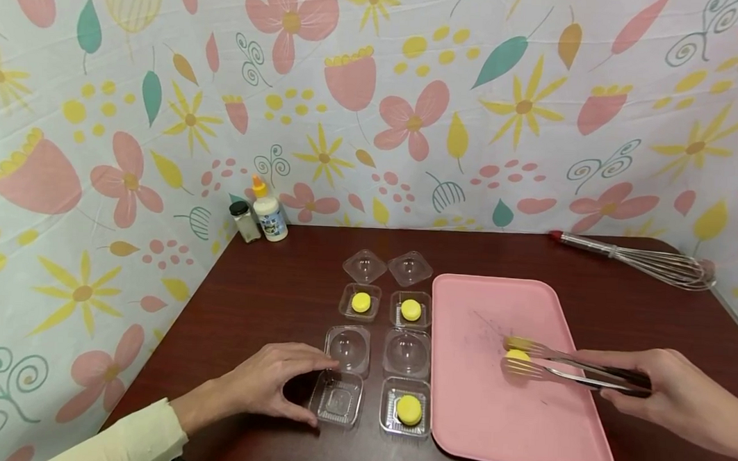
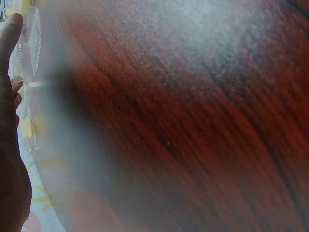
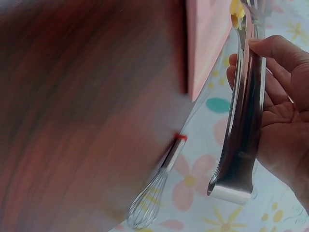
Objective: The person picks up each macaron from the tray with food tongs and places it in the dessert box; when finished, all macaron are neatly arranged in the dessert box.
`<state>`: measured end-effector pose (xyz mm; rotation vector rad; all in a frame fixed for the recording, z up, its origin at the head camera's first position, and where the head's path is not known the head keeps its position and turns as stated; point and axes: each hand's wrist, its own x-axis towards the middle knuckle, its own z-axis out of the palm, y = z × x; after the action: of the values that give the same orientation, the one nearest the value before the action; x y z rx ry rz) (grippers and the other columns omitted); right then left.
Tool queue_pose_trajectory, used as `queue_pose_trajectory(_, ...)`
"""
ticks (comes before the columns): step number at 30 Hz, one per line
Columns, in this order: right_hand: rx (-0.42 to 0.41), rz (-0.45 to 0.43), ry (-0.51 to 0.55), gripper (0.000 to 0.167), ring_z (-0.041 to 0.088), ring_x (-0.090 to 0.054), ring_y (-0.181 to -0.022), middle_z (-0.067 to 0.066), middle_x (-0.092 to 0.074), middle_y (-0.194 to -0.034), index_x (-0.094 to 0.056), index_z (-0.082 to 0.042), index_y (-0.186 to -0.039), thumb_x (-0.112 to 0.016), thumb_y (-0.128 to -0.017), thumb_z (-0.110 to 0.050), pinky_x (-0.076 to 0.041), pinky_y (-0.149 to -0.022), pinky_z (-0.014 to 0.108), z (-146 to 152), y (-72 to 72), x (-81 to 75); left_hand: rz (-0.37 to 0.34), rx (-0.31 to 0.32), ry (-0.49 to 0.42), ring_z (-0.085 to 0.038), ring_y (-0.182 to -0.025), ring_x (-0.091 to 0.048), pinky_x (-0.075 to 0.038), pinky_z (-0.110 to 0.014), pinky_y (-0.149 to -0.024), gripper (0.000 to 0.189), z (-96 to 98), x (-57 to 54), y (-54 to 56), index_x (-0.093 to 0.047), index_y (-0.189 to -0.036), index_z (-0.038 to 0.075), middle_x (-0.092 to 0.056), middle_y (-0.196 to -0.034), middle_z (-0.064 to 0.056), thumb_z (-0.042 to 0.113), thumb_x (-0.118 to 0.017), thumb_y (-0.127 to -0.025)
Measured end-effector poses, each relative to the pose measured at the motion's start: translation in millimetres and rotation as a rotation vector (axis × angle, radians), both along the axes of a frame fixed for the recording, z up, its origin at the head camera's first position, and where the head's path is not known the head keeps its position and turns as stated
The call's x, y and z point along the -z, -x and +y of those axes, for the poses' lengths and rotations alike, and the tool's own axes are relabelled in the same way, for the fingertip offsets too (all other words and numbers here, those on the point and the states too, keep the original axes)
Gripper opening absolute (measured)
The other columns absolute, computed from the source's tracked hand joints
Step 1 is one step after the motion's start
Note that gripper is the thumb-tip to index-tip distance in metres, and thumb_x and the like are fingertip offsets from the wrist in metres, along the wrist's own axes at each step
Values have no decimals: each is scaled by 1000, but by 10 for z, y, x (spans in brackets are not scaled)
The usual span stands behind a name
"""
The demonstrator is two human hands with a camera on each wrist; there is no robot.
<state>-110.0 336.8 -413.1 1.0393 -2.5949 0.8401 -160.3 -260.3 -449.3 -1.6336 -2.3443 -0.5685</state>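
The right hand [image 1: 668,385] has its grip pinching metal tongs [image 3: 247,116] between thumb and fingers, the fork-shaped ends reaching toward 9 o'clock over a pink tray [image 1: 478,424]. Between those ends, near the tray's middle, lies a yellow macaron-shaped disc [image 1: 517,356]; whether both ends press on it I cannot tell. At the tray's 9 o'clock, on the dark wood-grain counter [image 1: 291,282], four clear plastic clamshell boxes stand opened, their domed lids laid back toward 12 o'clock. The left hand [image 1: 276,379] is at the 9 o'clock side of the near-left box [image 1: 338,399], its grip spread, thumb apart from the fingers; contact with the plastic is unclear. The near-right box [image 1: 391,399], the far-left box [image 1: 347,306] and the far-right box [image 1: 398,317] each hold another yellow disc. A wire whisk [image 1: 631,256] with a red-tipped handle lies past the tray toward 1 o'clock. At the counter's 10 o'clock corner, a white glue bottle [image 1: 273,220] with an orange tip stands just beside a black-lidded jar [image 1: 245,224]. Floral cloth [image 1: 223,139] hangs behind.
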Motion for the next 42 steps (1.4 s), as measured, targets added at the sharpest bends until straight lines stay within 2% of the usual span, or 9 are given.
queue_pose_trajectory(5, -45, -40, 30, 68, -2, -57, -76, -13, -77, -105, -76, -13, -131, -88, -70, 16, -44, -61, 13, -255, 29, -89, -1, 1, -8, -11, -125, -65, -53, -30, -104, 84, -3, 6, -1, -66, -143, 10, -69, -137, 4, 61, -89, -79)
queue_pose_trajectory(12, -105, -150, 57, 71, -6, -49, -68, -16, -71, -96, -73, -17, -136, -86, -74, 15, -42, -52, 13, -707, 13, -243, 4, -2, -10, -11, -125, -65, -53, -30, -104, 84, 5, 26, 7, -67, -142, 11, -69, -136, 5, 62, -89, -79)
queue_pose_trajectory(16, -138, -181, 56, 75, 0, -58, -83, -11, -74, -118, -72, -22, -139, -84, -75, 16, -47, -60, 16, -1019, -19, -338, 4, -9, -5, -11, -125, -65, -54, -30, -103, 83, 17, 20, 9, -67, -142, 11, -69, -136, 5, 62, -89, -79)
queue_pose_trajectory(19, -147, -199, 59, 76, 3, -60, -87, -9, -73, -129, -71, -23, -141, -82, -77, 16, -48, -61, 18, -1228, -37, -377, 5, -13, -1, -11, -125, -65, -54, -30, -103, 83, 26, 12, 7, -68, -142, 11, -70, -135, 5, 62, -89, -79)
queue_pose_trajectory(23, -149, -179, 55, 74, 1, -59, -82, -10, -73, -127, -71, -22, -139, -81, -76, 15, -49, -61, 18, -1459, -38, -373, 9, -20, 8, -11, -125, -65, -54, -30, -103, 83, 35, 12, 11, -68, -142, 12, -70, -135, 4, 63, -88, -79)
queue_pose_trajectory(27, -142, -159, 29, 66, 3, -67, -99, -7, -74, -128, -74, -17, -134, -81, -76, 14, -56, -74, 26, -1668, -19, -339, 9, -26, 17, -11, -125, -65, -54, -31, -103, 83, 35, 6, 14, -68, -142, 12, -70, -135, 4, 64, -87, -80)
queue_pose_trajectory(29, -135, -182, 14, 63, 6, -68, -108, -5, -74, -129, -75, -14, -133, -81, -77, 13, -59, -79, 29, -1767, -11, -321, 6, -30, 20, -11, -125, -65, -54, -31, -103, 83, 32, 1, 13, -68, -141, 11, -70, -135, 4, 64, -87, -80)
queue_pose_trajectory(32, -133, -239, 3, 59, 7, -68, -106, -3, -74, -130, -75, -12, -133, -80, -79, 11, -59, -77, 30, -1910, 4, -303, -1, -38, 31, -11, -125, -65, -54, -31, -103, 83, 28, -4, 9, -68, -141, 11, -70, -135, 4, 64, -87, -80)
queue_pose_trajectory(42, -193, -331, 37, 55, -3, -52, -67, 7, -75, -128, -75, -6, -132, -74, -80, 14, -44, -51, 18, -2232, 43, -283, -16, -47, 37, -10, -126, -65, -55, -32, -102, 83, 2, 10, -15, -67, -143, 13, -69, -136, 5, 63, -88, -80)
